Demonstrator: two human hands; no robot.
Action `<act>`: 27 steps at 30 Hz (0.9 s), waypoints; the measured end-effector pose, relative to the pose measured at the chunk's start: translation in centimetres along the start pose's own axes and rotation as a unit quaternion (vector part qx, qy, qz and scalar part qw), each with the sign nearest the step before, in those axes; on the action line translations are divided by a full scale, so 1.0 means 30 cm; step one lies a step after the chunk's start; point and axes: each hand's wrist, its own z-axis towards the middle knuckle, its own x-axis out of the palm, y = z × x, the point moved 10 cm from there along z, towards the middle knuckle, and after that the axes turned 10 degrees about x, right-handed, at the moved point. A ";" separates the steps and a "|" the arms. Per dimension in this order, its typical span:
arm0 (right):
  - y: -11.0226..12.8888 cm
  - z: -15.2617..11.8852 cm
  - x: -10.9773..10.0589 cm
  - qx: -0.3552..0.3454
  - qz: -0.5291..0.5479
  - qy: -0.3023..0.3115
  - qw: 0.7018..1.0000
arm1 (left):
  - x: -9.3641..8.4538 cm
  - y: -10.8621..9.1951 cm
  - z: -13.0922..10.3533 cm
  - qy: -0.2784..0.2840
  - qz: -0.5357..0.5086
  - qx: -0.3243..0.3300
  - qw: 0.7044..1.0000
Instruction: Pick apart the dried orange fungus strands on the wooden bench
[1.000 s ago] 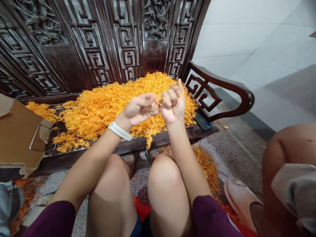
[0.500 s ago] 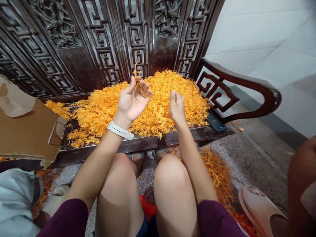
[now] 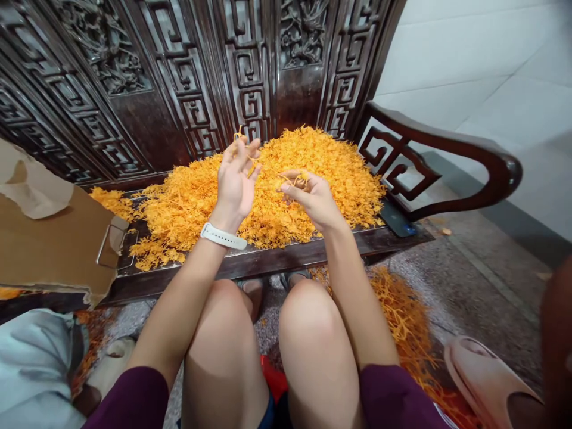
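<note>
My left hand [image 3: 235,186], palm turned up, pinches a thin orange branching sprig [image 3: 240,133] near its fingertips. To its right, my right hand [image 3: 320,202] has its thumb and fingers closed on another orange sprig [image 3: 291,180], whose thin stem points toward the left hand. Whether the two sprigs are linked I cannot tell. Both hands hover over a big heap of orange plastic-looking sprigs [image 3: 187,205] spread on a dark wooden bench [image 3: 214,267]. A white watch strap [image 3: 223,237] circles my left wrist.
A cardboard box [image 3: 49,238] stands at the left of the bench beside a metal wire handle. A dark phone [image 3: 397,219] lies near the curved armrest [image 3: 473,164]. More orange strands [image 3: 400,316] lie on the floor. Parts of other people show at both sides.
My right hand has turned inward and moved toward the left hand, and a sprig now shows in its fingers. My left hand has rotated slightly, its fingers drawn closer together.
</note>
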 end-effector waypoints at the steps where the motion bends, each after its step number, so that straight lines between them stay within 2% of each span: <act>1: 0.002 -0.002 -0.013 0.004 0.024 -0.007 1.000 | 0.001 0.011 -0.012 0.011 0.035 -0.010 0.999; 3: 0.012 -0.015 -0.022 0.008 0.040 0.006 0.999 | 0.030 0.056 -0.054 0.068 0.088 -0.063 0.992; 6: 0.013 -0.046 -0.031 0.029 0.048 0.044 0.997 | 0.106 0.144 -0.151 0.191 0.107 -0.171 0.961; 8: -0.004 -0.063 -0.065 0.050 0.097 0.043 0.993 | 0.138 0.169 -0.186 0.216 0.092 -0.196 0.952; 10: -0.026 -0.075 -0.106 0.070 0.180 0.037 0.981 | 0.156 0.168 -0.186 0.197 0.073 -0.186 0.960; 12: -0.036 -0.084 -0.139 0.071 0.276 0.039 0.958 | 0.159 0.156 -0.171 0.156 0.060 -0.167 0.972; 15: -0.014 -0.095 -0.186 0.011 0.389 0.027 0.921 | 0.157 0.151 -0.164 0.105 0.041 -0.173 0.978; 17: -0.003 -0.098 -0.208 -0.035 0.417 0.003 0.908 | 0.162 0.162 -0.175 0.089 0.019 -0.202 0.975; 19: -0.024 -0.088 -0.209 -0.043 0.418 -0.023 0.907 | 0.172 0.178 -0.192 0.076 -0.017 -0.231 0.970; 22: -0.095 -0.054 -0.169 0.006 0.375 -0.048 0.926 | 0.197 0.196 -0.210 0.058 -0.071 -0.254 0.963; 25: -0.141 -0.033 -0.107 0.050 0.301 -0.025 0.952 | 0.222 0.211 -0.222 0.066 -0.076 -0.259 0.961; 27: -0.133 -0.034 -0.073 0.049 0.286 0.006 0.957 | 0.221 0.213 -0.219 0.073 -0.041 -0.241 0.967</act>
